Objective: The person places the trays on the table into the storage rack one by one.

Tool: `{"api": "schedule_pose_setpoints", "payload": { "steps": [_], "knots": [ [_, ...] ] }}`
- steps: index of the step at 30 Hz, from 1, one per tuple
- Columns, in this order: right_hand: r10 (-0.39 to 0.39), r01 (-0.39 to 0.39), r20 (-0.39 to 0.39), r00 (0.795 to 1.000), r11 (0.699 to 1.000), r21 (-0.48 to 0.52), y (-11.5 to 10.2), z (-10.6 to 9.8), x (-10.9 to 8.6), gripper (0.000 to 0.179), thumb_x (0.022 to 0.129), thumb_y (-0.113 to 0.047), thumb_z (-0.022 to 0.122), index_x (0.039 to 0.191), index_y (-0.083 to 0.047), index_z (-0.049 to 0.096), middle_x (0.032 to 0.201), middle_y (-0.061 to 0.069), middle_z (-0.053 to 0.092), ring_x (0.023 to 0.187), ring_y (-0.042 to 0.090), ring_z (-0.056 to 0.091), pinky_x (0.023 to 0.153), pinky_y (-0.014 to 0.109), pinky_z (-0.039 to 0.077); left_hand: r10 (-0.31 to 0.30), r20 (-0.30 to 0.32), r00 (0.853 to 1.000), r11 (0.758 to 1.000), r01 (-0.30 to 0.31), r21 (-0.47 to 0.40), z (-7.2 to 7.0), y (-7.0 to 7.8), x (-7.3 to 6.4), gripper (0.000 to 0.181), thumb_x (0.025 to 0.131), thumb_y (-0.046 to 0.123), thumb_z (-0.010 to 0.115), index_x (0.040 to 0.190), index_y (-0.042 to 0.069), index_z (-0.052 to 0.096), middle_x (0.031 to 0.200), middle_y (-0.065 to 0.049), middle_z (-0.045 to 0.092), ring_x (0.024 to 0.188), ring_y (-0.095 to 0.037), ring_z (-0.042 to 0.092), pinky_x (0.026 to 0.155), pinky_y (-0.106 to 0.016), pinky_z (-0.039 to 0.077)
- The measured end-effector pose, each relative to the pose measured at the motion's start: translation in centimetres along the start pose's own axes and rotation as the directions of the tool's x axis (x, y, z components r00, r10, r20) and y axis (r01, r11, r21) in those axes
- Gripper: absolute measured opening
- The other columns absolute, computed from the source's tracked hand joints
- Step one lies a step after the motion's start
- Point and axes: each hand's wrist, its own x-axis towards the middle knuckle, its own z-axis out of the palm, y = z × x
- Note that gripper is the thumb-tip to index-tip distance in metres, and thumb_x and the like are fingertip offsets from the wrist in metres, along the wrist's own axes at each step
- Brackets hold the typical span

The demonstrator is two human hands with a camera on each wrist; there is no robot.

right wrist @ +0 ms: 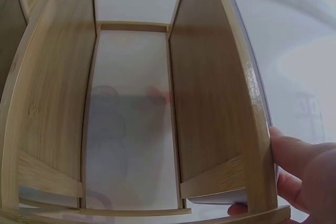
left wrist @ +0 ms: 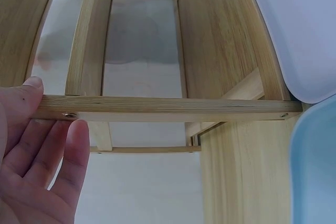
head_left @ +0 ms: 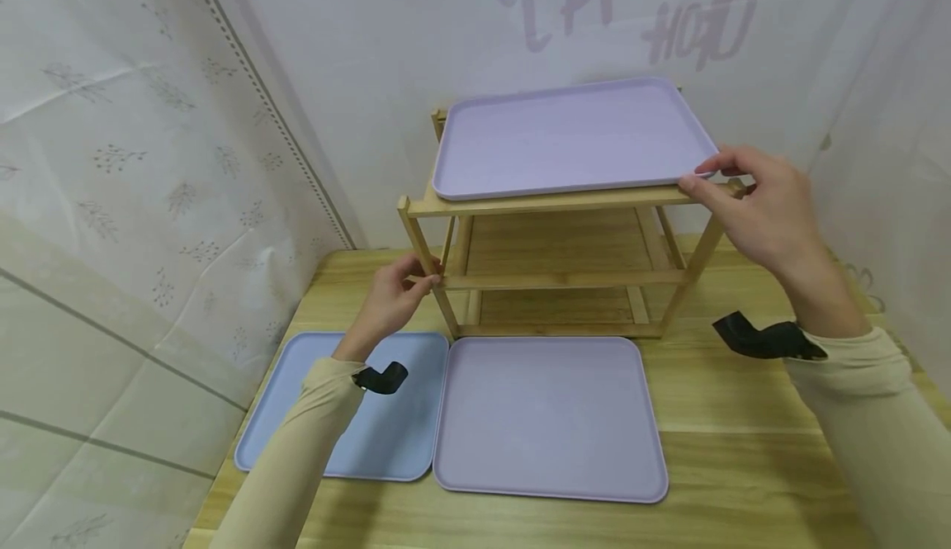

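A wooden rack (head_left: 563,281) with several shelves stands at the back of the table, a lavender tray (head_left: 568,140) lying across its top. At the tray's front right corner, my right hand (head_left: 773,210) pinches the rim between thumb and fingers. My left hand (head_left: 390,301) grips the rack's left front leg; in the left wrist view its thumb and fingers lie on either side of that wooden post (left wrist: 168,107). Seen from the right wrist, the fingers (right wrist: 294,153) are beside the rack's top edge, partly cut off by the frame.
On the wooden table (head_left: 735,458), a second lavender tray (head_left: 550,417) lies flat in front of the rack. A blue tray (head_left: 394,433) lies against its left side, partly under my left forearm. Pale patterned cloth (head_left: 149,161) hangs at the left, and a whitish cloth stands behind the rack.
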Motion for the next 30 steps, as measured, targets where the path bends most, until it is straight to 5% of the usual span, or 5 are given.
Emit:
{"api": "schedule_pose_setpoints", "payload": {
  "steps": [8, 15, 18, 22, 30],
  "knots": [
    [-0.041, 0.042, -0.019, 0.999, 0.999, 0.014, -0.2, -0.1, -0.3, 0.032, 0.085, -0.03, 0.074, 0.105, -0.006, 0.069, 0.089, -0.029, 0.054, 0.072, -0.002, 0.046, 0.057, 0.012, 0.035, 0.015, -0.008, 1.0, 1.0, -0.015, 0.011, 0.0, 0.1, 0.0, 0.018, 0.093, 0.009, 0.062, 0.109, 0.001, 0.065, 0.104, -0.013, 0.071, 0.093, -0.019, 0.063, 0.075, -0.025, 0.056],
    [-0.039, 0.039, 0.008, 0.999, 0.999, 0.002, -0.3, -0.2, -0.5, 0.038, 0.088, -0.029, 0.071, 0.115, -0.004, 0.066, 0.11, 0.013, 0.065, 0.078, -0.006, 0.046, 0.062, 0.012, 0.035, 0.001, -0.005, 1.0, 1.0, -0.001, 0.01, 0.0, 0.1, 0.1, 0.018, 0.093, 0.01, 0.063, 0.11, 0.002, 0.064, 0.105, -0.013, 0.071, 0.094, -0.021, 0.063, 0.075, -0.025, 0.056],
    [-0.017, 0.016, 0.018, 1.0, 1.0, 0.013, -0.2, -0.3, -0.5, 0.045, 0.088, -0.029, 0.07, 0.124, -0.004, 0.061, 0.124, 0.02, 0.06, 0.087, -0.008, 0.045, 0.067, 0.012, 0.034, -0.008, -0.003, 1.0, 1.0, 0.008, 0.005, 0.0, 0.1, 0.0, 0.018, 0.093, 0.01, 0.063, 0.109, 0.003, 0.064, 0.105, -0.012, 0.071, 0.095, -0.021, 0.063, 0.075, -0.025, 0.056],
    [-0.001, 0.003, -0.049, 0.999, 0.999, 0.033, -0.4, -0.7, -0.7, 0.051, 0.088, -0.026, 0.071, 0.132, -0.005, 0.055, 0.135, 0.015, 0.056, 0.1, -0.009, 0.04, 0.077, 0.014, 0.032, -0.009, 0.002, 1.0, 1.0, 0.009, 0.003, 0.0, 0.0, 0.0, 0.018, 0.093, 0.011, 0.063, 0.109, 0.004, 0.064, 0.105, -0.011, 0.071, 0.094, -0.02, 0.063, 0.075, -0.025, 0.056],
    [-0.045, 0.079, -0.227, 0.973, 0.987, 0.144, -2.1, -2.4, -1.5, 0.041, 0.085, -0.016, 0.073, 0.124, -0.012, 0.059, 0.111, -0.023, 0.056, 0.1, -0.004, 0.051, 0.077, 0.014, 0.036, 0.005, -0.007, 1.0, 1.0, -0.005, 0.001, 0.0, 0.0, 0.0, 0.019, 0.093, 0.01, 0.063, 0.11, 0.003, 0.065, 0.106, -0.013, 0.071, 0.094, -0.019, 0.064, 0.073, -0.022, 0.055]
  ]
}}
